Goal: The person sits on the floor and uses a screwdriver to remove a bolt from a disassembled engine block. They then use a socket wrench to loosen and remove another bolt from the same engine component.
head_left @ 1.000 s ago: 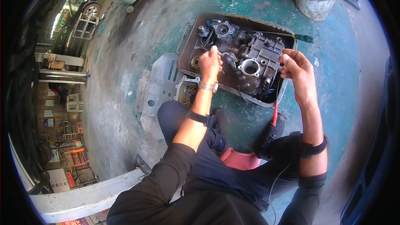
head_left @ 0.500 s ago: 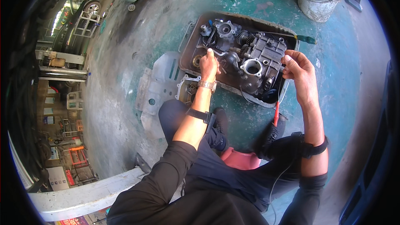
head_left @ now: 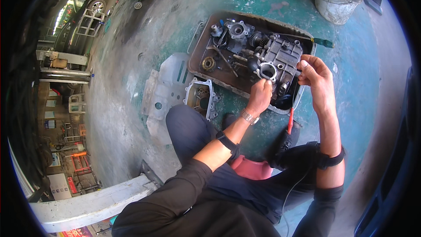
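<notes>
My left hand point(head_left: 259, 96) is closed at the near edge of the grey gearbox housing point(head_left: 283, 52), just below its round flanged opening point(head_left: 267, 72). Whatever its fingers hold is hidden. At the housing's right end, thumb and fingers of my right hand point(head_left: 319, 78) pinch together beside a short stub; what lies between them is too small to make out. Left of the opening sits a round black part point(head_left: 253, 64). The housing lies in a metal tray point(head_left: 195, 63) along with gears point(head_left: 255, 39), a brass-coloured ring gear point(head_left: 208, 63) and a flanged casting point(head_left: 238, 30).
Beside the tray are an open cast cover point(head_left: 201, 92) and a flat metal plate point(head_left: 162, 92). A green-handled tool point(head_left: 323, 42) rests on the tray's right rim, and a red-handled tool point(head_left: 290, 122) leans at its near corner. A bucket point(head_left: 337, 4) stands far right; a pink stool point(head_left: 251, 168) is under me.
My left hand has moved right, from over the tray's left part to below the flanged opening, uncovering the brass-coloured ring gear. My right hand has stayed nearly in place.
</notes>
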`<state>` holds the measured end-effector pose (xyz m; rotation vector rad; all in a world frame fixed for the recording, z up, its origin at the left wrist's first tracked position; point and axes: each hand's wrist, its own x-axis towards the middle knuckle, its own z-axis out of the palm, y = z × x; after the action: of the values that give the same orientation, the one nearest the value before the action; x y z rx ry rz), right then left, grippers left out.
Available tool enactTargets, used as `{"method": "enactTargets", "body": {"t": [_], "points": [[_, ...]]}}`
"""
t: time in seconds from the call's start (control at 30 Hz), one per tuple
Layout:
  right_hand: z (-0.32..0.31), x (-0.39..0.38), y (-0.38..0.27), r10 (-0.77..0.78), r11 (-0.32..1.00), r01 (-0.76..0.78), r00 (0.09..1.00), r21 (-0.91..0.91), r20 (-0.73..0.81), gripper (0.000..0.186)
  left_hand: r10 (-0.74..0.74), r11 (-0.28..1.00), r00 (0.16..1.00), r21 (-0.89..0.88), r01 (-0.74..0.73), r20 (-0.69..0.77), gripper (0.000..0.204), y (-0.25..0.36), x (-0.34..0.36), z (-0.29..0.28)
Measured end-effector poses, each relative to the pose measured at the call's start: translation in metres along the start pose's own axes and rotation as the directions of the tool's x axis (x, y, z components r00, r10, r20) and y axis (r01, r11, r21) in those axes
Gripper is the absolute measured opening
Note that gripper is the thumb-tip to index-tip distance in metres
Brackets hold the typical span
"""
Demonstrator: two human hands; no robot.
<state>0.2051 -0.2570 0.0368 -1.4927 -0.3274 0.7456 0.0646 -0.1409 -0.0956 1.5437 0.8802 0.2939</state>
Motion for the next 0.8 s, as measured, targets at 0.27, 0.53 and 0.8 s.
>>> {"method": "enactTargets", "body": {"t": [0.27, 0.53, 0.8], "points": [[0.003, 0.0, 0.0, 0.003, 1.0, -0.003, 1.0, 0.019, -0.004, 0.036, 0.042, 0.995, 0.936, 0.099, -0.008, -0.35, 0.025, -0.047, 0.039, -0.074], [0.002, -0.001, -0.002, 0.001, 1.0, -0.001, 1.0, 0.025, -0.009, 0.037, -0.058, 0.998, 0.931, -0.005, 0.06, -0.362, 0.028, -0.003, 0.056, -0.113], [-0.002, -0.001, 0.0, -0.004, 1.0, 0.004, 1.0, 0.029, -0.008, 0.036, -0.073, 0.996, 0.922, -0.07, 0.05, -0.379, 0.029, -0.013, 0.06, -0.11]]}}
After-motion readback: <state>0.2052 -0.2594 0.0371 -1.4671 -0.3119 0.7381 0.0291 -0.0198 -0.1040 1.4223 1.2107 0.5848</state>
